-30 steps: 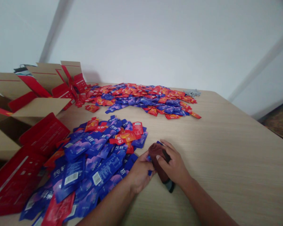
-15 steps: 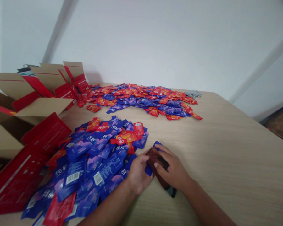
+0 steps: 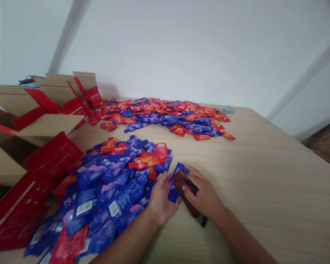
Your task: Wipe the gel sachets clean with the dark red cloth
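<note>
My left hand [image 3: 161,201] is closed around the lower left edge of a blue packet [image 3: 180,167], its thumb up along the packet's side. My right hand [image 3: 205,192] grips a dark brown cloth [image 3: 178,179] with black parts and presses it on the packet's face. The cloth's dark end [image 3: 200,220] hangs down toward the table, below my right hand. Cloth and fingers hide much of the packet. Just left of my left hand lies a loose pile of blue packets [image 3: 126,194], with some red-orange packets [image 3: 148,159] among them.
Open cardboard boxes with red outsides [image 3: 19,209] stand at the left. Along the back of the wooden table [image 3: 264,176], by the white wall, lies a long heap of red and blue packets [image 3: 165,113]. A grey cloth [image 3: 225,109] lies at its right end.
My left thumb has come off the brown cloth and moved left. More of the blue packet's upper and left side shows now. Both piles look the same.
</note>
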`<action>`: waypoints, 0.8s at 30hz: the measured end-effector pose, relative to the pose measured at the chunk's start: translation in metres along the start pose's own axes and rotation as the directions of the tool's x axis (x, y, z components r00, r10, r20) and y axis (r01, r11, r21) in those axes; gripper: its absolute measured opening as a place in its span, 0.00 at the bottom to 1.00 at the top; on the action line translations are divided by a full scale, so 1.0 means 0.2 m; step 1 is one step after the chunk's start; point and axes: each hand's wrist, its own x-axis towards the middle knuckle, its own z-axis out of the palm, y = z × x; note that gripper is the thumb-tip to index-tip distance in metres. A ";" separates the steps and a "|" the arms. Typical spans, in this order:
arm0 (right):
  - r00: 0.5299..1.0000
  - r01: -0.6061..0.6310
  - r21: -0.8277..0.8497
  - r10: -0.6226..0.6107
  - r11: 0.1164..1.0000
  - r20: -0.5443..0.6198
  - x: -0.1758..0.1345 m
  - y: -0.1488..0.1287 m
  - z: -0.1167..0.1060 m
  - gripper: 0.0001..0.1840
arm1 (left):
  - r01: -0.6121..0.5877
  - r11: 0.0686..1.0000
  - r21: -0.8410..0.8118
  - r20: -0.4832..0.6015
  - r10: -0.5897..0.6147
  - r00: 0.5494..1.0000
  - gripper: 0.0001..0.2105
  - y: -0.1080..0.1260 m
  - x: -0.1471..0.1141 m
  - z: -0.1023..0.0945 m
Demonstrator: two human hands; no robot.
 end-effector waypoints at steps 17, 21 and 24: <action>0.978 -0.097 0.046 0.103 0.994 -0.183 0.01 0.06 -0.01 0.20 | -0.044 0.987 0.152 0.047 0.037 0.998 0.17 -0.04 0.01 -0.03; 0.986 -0.065 0.048 0.072 0.997 -0.151 0.00 0.04 -0.01 0.22 | -0.064 0.981 0.182 0.101 0.046 0.994 0.28 -0.04 0.01 -0.03; 0.999 0.013 0.081 -0.010 0.997 -0.043 -0.01 0.02 0.00 0.23 | -0.080 0.976 0.202 0.147 0.051 0.988 0.33 -0.04 0.00 -0.02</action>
